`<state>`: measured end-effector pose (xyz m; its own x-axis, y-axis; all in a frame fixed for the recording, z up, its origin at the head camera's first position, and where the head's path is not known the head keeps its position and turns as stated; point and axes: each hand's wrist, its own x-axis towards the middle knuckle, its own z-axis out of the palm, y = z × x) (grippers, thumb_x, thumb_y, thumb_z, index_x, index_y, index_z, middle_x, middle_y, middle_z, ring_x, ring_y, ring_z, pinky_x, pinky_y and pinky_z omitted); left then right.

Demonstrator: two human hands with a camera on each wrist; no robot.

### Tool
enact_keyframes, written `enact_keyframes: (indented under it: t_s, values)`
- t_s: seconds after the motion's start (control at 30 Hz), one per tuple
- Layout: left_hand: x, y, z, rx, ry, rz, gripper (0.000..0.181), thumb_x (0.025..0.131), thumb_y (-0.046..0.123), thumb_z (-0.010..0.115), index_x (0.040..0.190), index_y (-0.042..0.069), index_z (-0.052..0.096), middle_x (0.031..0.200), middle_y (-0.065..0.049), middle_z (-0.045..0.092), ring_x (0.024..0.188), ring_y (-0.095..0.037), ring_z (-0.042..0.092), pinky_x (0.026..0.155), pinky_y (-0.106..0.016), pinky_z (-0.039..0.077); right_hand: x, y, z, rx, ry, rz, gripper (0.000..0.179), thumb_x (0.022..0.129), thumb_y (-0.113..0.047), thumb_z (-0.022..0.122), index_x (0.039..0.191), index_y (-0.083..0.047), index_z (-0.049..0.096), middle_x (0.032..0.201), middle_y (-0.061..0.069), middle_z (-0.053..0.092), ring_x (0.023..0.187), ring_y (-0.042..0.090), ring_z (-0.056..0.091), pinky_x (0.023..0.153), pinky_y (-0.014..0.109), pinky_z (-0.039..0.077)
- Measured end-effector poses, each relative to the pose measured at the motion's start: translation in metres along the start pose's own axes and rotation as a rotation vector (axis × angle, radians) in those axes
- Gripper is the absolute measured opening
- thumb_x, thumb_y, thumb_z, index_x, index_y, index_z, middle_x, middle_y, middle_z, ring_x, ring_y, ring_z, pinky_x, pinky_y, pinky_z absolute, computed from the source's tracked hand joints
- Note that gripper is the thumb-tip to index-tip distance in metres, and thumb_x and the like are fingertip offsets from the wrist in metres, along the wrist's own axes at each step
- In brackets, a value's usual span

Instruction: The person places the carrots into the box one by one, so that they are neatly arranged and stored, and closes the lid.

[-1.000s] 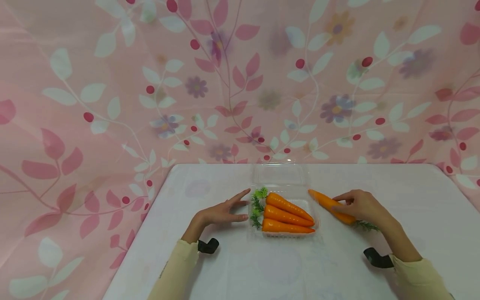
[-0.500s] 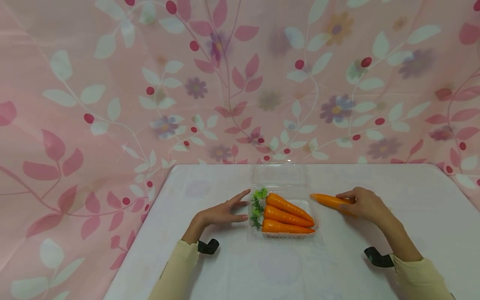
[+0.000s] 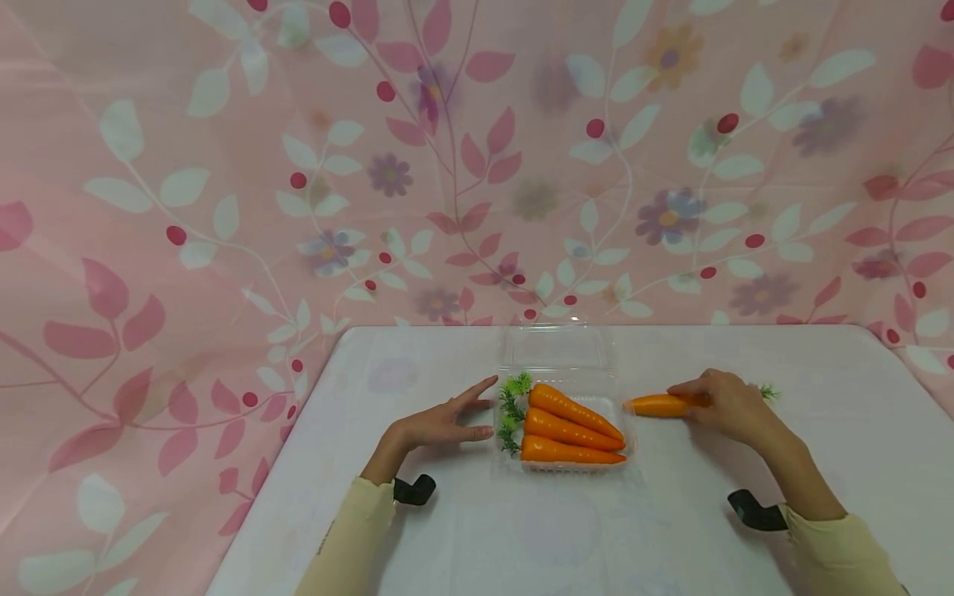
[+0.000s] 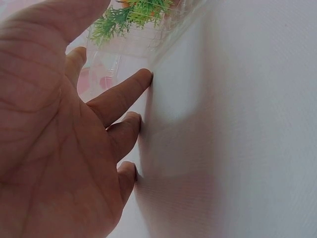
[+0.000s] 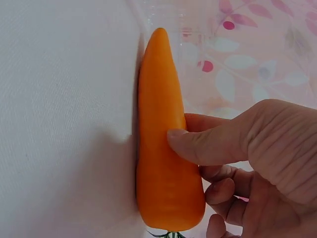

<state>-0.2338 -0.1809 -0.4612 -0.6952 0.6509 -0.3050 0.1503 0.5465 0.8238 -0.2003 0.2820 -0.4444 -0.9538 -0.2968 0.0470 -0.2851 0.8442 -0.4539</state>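
Observation:
Three orange carrots (image 3: 568, 426) lie side by side in a clear plastic container (image 3: 501, 455), leafy tops to the left and tips to the right. Just right of that box, my right hand (image 3: 726, 406) pinches a loose carrot (image 3: 652, 405), thumb on one side and fingers on the other. Its tip points left at the box; in the right wrist view the carrot (image 5: 166, 148) lies along the tabletop. My left hand (image 3: 443, 420) has its fingers spread at the box's left edge. In the left wrist view its fingertips (image 4: 143, 77) touch the table beside green carrot tops (image 4: 133, 17).
The container's clear lid (image 3: 555, 346) is folded back behind it, near the rear edge of the white table (image 3: 551, 538). A pink floral cloth (image 3: 462, 165) hangs behind. Black wrist mounts (image 3: 414, 489) sit below both hands.
The loose carrot has turned from a slant to nearly level, its tip now pointing left and its leafy end swung behind my right hand. My left hand and the container stay put.

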Motion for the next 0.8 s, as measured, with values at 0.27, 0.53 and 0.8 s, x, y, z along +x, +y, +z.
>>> enact_keyframes:
  t_s: [0.27, 0.53, 0.8]
  values:
    - [-0.0004, -0.0004, 0.0001, 0.004, 0.000, 0.003, 0.088, 0.093, 0.045, 0.066, 0.158, 0.040, 0.006, 0.156, 0.000, 0.034, 0.147, -0.023, 0.020, 0.112, -0.057, 0.025, -0.0005, 0.0007, 0.0014, -0.016, 0.001, -0.026, 0.031, 0.080, 0.003, 0.066, 0.103, -0.015, 0.079, 0.086, 0.003, 0.058, 0.075, 0.024, 0.052, 0.059, 0.042, 0.037]
    - [0.0002, -0.0004, 0.0002, -0.003, -0.003, 0.001, 0.088, 0.093, 0.045, 0.066, 0.158, 0.041, 0.007, 0.156, 0.001, 0.033, 0.146, -0.023, 0.020, 0.112, -0.057, 0.026, -0.0017, 0.0076, 0.0074, 0.031, -0.008, -0.014, 0.027, 0.080, 0.004, 0.070, 0.095, -0.016, 0.081, 0.086, 0.004, 0.057, 0.078, 0.024, 0.050, 0.062, 0.038, 0.041]
    - [0.0003, -0.0008, 0.0000, 0.005, -0.002, 0.002, 0.088, 0.093, 0.045, 0.066, 0.158, 0.040, 0.007, 0.156, 0.001, 0.033, 0.146, -0.023, 0.021, 0.111, -0.055, 0.028, -0.0012, 0.0094, 0.0073, 0.105, -0.031, -0.014, 0.032, 0.078, 0.014, 0.065, 0.091, -0.010, 0.081, 0.088, 0.003, 0.057, 0.086, 0.028, 0.052, 0.077, 0.046, 0.050]
